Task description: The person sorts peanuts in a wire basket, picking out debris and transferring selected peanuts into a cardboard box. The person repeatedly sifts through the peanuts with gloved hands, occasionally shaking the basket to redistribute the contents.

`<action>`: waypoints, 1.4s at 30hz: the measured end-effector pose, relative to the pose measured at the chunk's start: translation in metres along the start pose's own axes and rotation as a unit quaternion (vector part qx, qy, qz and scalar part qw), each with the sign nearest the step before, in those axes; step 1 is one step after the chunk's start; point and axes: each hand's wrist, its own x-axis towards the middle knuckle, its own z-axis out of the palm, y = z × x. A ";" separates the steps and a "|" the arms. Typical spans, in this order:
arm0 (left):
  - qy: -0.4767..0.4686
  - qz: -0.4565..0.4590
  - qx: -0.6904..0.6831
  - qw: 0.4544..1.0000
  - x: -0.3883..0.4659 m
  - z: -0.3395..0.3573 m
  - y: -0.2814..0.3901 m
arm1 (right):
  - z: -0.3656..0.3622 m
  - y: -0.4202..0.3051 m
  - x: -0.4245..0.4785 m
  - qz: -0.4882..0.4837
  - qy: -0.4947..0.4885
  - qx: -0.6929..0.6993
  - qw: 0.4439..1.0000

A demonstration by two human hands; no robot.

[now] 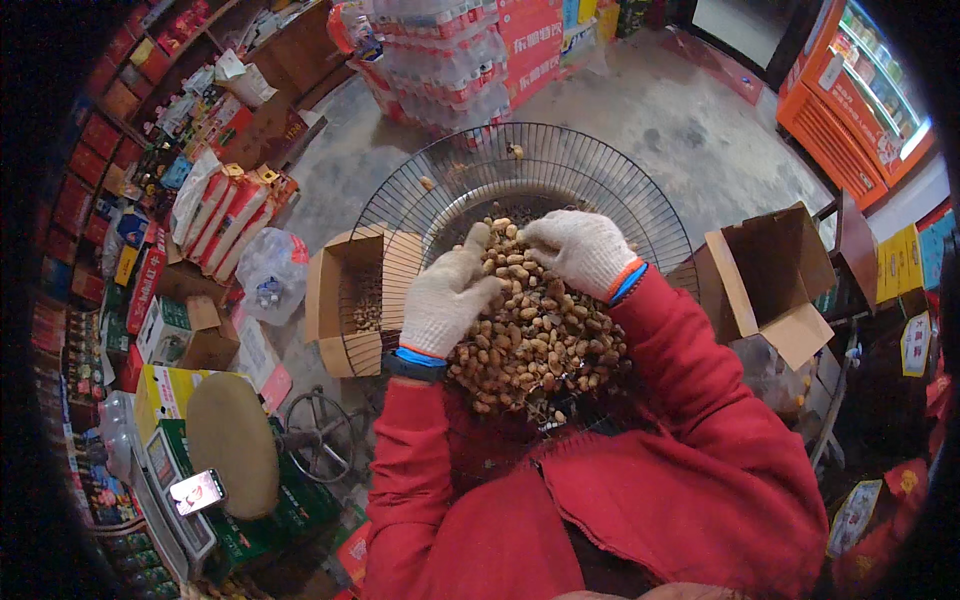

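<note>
A heap of unshelled peanuts (540, 337) with bits of root and stalk lies on a round wire rack (622, 161), close in front of me. Both hands wear white knitted gloves. My left hand (450, 292) rests at the upper left of the heap, fingers and thumb apart, fingertips near the peanuts. At the heap's upper right, my right hand (581, 247) is bent down over the peanuts; its fingertips are partly hidden, so whether it pinches one cannot be told. A few loose peanuts lie on the rack's far wires. Beneath the rack is a round, pale-rimmed container (480, 193).
An open cardboard box (322, 300) holding some peanuts stands under the rack's left edge. Another open cardboard box (780, 270) is at the right. A round-seated stool (232, 442) and a lit phone (197, 493) are lower left. Wrapped bottles (442, 67) stand beyond the rack.
</note>
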 end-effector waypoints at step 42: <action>0.179 -0.094 -0.697 0.688 0.004 -0.034 -0.047 | 0.006 -0.062 -0.009 -0.083 -0.114 0.025 0.990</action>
